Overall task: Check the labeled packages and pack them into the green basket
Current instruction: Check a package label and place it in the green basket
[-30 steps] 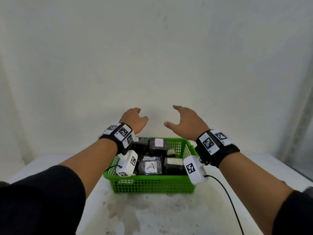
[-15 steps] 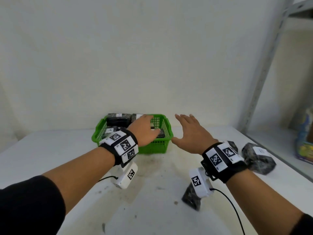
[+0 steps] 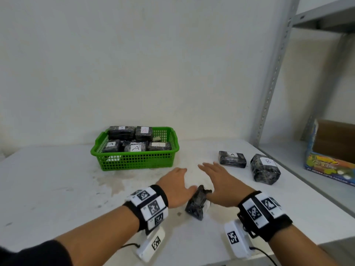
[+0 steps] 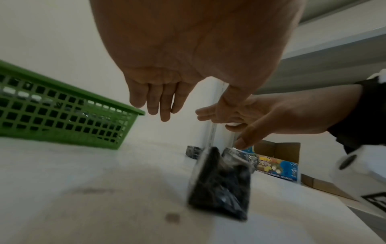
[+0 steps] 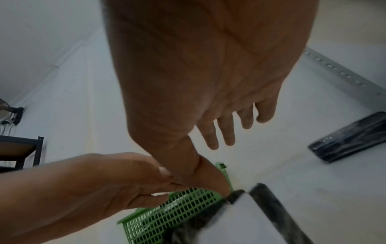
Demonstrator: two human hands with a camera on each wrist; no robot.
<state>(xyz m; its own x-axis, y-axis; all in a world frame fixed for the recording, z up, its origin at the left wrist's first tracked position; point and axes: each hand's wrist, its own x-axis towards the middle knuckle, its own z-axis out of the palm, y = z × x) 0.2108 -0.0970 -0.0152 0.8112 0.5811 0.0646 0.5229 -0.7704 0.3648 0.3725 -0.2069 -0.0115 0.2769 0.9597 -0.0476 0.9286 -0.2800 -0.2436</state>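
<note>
Between the two hands, near the front of the white tabletop (image 3: 57, 179), a dark wrapped package (image 3: 196, 205) stands tilted on one edge; its label faces away from the head camera and shows only as a blurred white face in the right wrist view, so its letter cannot be read. Both hands hover just above it with fingers straight and spread. The left hand (image 3: 176, 187) has its thumb close to the package's top, and the right hand (image 3: 221, 184) has its thumb beside the same corner; whether either thumb actually touches the wrap is hard to tell, and neither hand is closed round anything.

Farther back and to the left sits the green basket (image 3: 134, 160), holding five wrapped packages whose labels read A where legible, plus a small item at the back that is too small to identify. To the right lie a flat package marked A (image 3: 232, 159) and, just beside it, a bulkier package marked B (image 3: 265, 170). On the shelf at far right, a colourful box (image 3: 330, 167) is cut off by the frame edge.
</note>
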